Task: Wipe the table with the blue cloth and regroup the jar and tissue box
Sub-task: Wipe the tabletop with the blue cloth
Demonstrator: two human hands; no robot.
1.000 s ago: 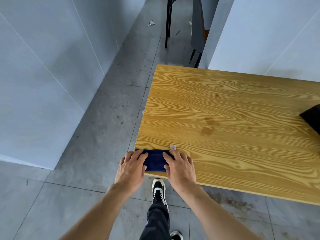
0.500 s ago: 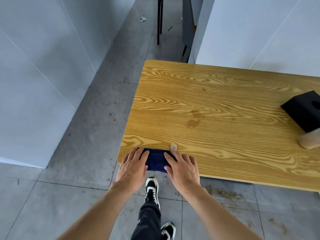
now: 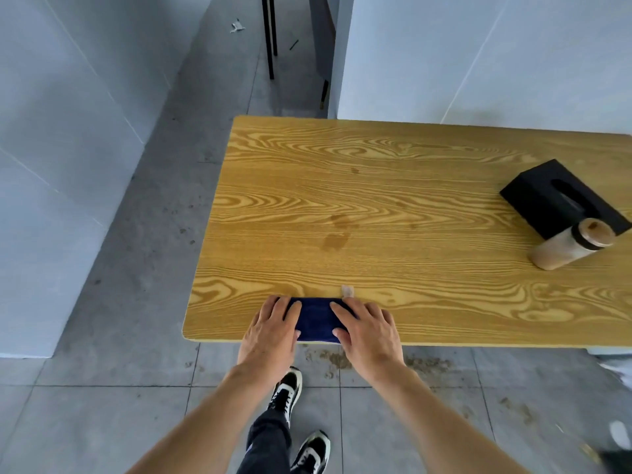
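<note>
A folded blue cloth (image 3: 316, 321) lies at the near edge of the wooden table (image 3: 393, 200), with a small pale tag at its far right corner. My left hand (image 3: 272, 331) presses flat on the cloth's left end and my right hand (image 3: 367, 331) on its right end, fingers spread. At the right side of the table a black tissue box (image 3: 561, 196) lies at an angle. A jar (image 3: 571, 248) of tan powder with a wooden lid stands just in front of it, close to or touching the box.
Faint stains (image 3: 337, 230) mark the middle of the table. Grey walls (image 3: 68, 131) rise to the left and behind the table. Black furniture legs (image 3: 270, 35) stand beyond the far edge. Crumbs (image 3: 337, 359) are scattered on the tiled floor under the near edge, beside my shoes (image 3: 287, 388).
The view has swung right, bringing the tissue box and jar fully into sight. Both hands have stayed on the cloth, which has shifted a little rightward along the table's near edge.
</note>
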